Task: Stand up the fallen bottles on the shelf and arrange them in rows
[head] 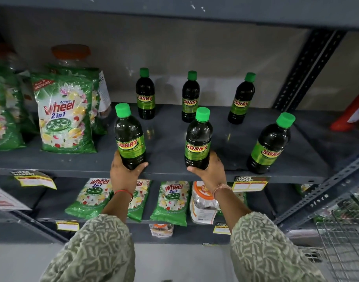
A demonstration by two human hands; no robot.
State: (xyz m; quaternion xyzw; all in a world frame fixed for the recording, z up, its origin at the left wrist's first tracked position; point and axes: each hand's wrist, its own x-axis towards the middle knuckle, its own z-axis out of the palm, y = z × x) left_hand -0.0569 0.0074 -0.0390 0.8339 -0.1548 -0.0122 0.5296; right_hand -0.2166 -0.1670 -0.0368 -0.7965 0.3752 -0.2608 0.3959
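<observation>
The grey shelf point(170, 139) carries a detergent pouch point(66, 115) at its left end. Six upright dark bottles stand in two rows. At the front edge, the left hand point(123, 174) grips the front-left bottle point(129, 137); the right hand point(211, 171) grips the front-middle bottle point(199, 139).

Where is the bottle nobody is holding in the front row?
Head view, right side: the free front bottle stands near the shelf edge, right of the right hand.

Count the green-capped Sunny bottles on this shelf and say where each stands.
6, all upright. Back row: left, middle, right. Front row: left one in the left hand, middle one in the right hand, right one standing free. None seems hidden.
</observation>
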